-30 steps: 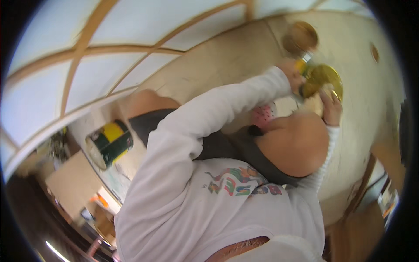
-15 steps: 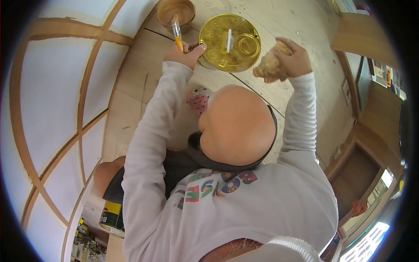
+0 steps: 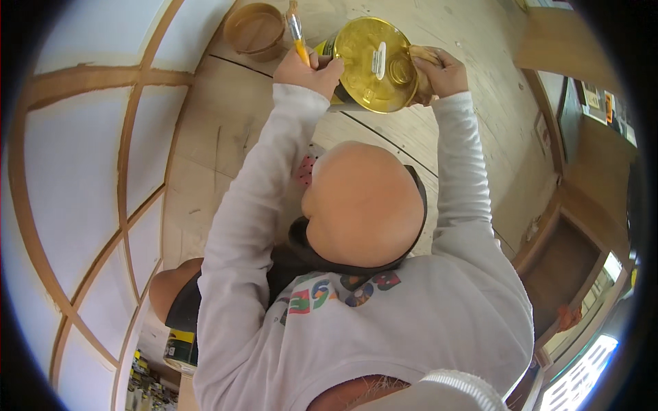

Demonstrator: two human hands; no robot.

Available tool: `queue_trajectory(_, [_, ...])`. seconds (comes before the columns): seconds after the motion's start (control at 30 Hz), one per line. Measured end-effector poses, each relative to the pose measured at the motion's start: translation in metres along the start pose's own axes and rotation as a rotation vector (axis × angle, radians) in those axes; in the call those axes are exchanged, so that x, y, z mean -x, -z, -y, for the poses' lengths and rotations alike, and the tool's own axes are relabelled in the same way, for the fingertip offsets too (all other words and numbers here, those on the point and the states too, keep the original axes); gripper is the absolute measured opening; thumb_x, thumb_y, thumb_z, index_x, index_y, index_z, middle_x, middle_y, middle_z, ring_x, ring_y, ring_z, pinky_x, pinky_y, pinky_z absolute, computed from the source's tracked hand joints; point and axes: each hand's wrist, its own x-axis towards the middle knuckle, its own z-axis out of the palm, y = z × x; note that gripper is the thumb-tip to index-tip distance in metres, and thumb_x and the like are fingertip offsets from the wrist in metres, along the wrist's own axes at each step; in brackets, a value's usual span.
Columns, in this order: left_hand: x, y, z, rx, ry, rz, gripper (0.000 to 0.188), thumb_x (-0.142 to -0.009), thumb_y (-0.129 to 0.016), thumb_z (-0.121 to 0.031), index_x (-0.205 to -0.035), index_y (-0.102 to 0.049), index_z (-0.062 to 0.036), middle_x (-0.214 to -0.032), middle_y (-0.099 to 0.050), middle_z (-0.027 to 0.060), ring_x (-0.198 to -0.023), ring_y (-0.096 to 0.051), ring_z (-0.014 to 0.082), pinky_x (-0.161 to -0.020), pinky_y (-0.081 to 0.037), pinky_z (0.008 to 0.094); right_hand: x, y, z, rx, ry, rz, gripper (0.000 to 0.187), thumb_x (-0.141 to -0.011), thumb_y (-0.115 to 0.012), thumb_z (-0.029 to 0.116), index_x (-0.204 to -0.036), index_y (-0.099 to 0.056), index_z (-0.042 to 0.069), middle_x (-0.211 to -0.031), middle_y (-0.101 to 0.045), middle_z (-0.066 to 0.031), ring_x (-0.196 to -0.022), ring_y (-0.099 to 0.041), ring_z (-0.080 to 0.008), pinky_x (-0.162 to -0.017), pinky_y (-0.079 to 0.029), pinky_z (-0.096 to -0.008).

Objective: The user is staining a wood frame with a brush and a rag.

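A paintbrush [image 3: 297, 34] with an orange-yellow handle and a silver band stands bristles up in my left hand [image 3: 306, 72], whose fingers are closed round it. The same hand touches the left edge of a metal can [image 3: 361, 77] with a gold top, a white carry handle and a round cap. My right hand [image 3: 449, 74] presses a bunched tan rag [image 3: 423, 89] against the can's right side. The can leans, showing some of its yellow and dark side. Just left of it stands a brown tub [image 3: 263, 53] holding brownish liquid.
Wooden bars with white panels [image 3: 77, 154] line the left side. A pink dotted item [image 3: 306, 171] lies partly hidden beside my bent knee [image 3: 367, 205]. Another can [image 3: 180, 348] stands at lower left. On the right is a wooden frame or cabinet [image 3: 558, 274].
My right hand has moved left with the rag onto the can's side. My left hand has shifted right with the brush, away from the tub. The can has moved slightly right and tilted.
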Motion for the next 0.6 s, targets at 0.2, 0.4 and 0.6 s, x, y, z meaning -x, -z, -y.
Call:
queue_trajectory(0.2, [-0.013,-0.023,-0.017,0.077,-0.013,0.074,0.04,-0.07,-0.072,-0.004,-0.067,-0.033,-0.0094,-0.068,-0.06,0.0105,-0.054,-0.057,0.0127,-0.049,-0.048,0.0263,-0.019,0.021,-0.015,-0.103,-0.206,0.052,0.033,-0.073,-0.075,0.013,-0.101,-0.065,-0.001,-0.09,-0.067,-0.0075,-0.078,-0.063,-0.0155,-0.07,-0.052,-0.0281])
queue_trajectory(0.4, [-0.019,-0.019,-0.021,0.182,0.054,0.126,0.044,-0.071,-0.073,-0.004,-0.062,-0.031,-0.011,-0.071,-0.062,0.0115,-0.055,-0.058,0.0124,-0.051,-0.049,0.0249,-0.027,0.022,-0.022,-0.126,-0.177,0.104,0.035,-0.072,-0.076,0.013,-0.102,-0.065,-0.001,-0.09,-0.067,-0.0082,-0.079,-0.063,-0.0155,-0.071,-0.053,-0.0286])
queue_trajectory(0.6, [-0.019,-0.032,-0.023,0.251,0.067,0.201,0.045,-0.07,-0.078,-0.015,-0.059,-0.035,-0.0085,-0.068,-0.062,0.0088,-0.05,-0.057,0.0101,-0.046,-0.045,0.0239,-0.04,0.029,-0.028,-0.03,-0.181,0.138,0.036,-0.072,-0.076,0.014,-0.103,-0.065,0.001,-0.09,-0.067,-0.0079,-0.078,-0.063,-0.0154,-0.071,-0.052,-0.029])
